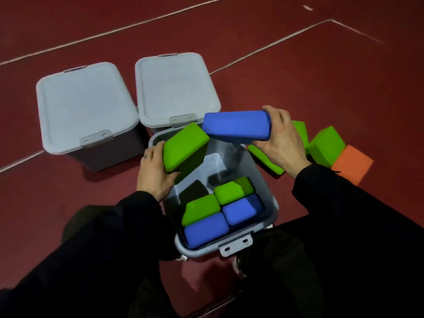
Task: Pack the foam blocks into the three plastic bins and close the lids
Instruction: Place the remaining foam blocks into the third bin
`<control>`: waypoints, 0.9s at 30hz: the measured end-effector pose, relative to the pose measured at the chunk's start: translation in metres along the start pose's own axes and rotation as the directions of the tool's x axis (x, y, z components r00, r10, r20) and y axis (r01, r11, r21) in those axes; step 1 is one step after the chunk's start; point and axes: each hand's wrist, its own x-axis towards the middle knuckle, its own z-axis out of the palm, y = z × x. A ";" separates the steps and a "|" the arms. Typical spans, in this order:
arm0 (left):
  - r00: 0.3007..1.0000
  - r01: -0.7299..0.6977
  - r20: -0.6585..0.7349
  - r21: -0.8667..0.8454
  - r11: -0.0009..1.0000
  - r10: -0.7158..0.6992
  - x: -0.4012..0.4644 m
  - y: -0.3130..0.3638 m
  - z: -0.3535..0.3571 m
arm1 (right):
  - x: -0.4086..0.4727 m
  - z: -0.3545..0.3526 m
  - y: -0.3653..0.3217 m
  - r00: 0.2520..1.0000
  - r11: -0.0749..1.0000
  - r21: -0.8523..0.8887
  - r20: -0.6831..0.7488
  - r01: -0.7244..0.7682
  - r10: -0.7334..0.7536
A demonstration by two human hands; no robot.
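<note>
An open grey bin [267, 191] stands between my knees, with several green and blue foam blocks packed at its near end. My left hand [153, 173] grips a green block [184, 148], tilted over the bin's far left rim. My right hand [282, 138] holds a blue block [236, 126] by its right end, level above the bin's far edge. Two more bins stand behind, the left bin [85, 104] and the right bin [176, 88], both with lids on.
Loose blocks lie on the red floor right of the open bin: a green block [266, 159] under my right wrist, another green block [325, 144] and an orange block [353, 162]. White lines cross the floor. My black-clad legs flank the bin.
</note>
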 end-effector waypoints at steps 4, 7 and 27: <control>0.986 0.008 0.167 0.038 0.999 -0.015 0.002 -0.021 0.027 | 0.023 0.035 -0.025 1.000 1.000 0.008 0.026 -0.008 0.008; 0.942 -0.050 0.335 0.124 0.991 0.005 0.004 -0.026 0.055 | 0.034 0.060 -0.036 0.997 0.999 0.038 0.065 -0.038 0.036; 0.881 -0.102 0.418 0.627 0.772 -0.223 0.001 -0.069 0.141 | 0.034 0.152 0.016 0.745 0.818 -0.174 0.546 0.548 -0.383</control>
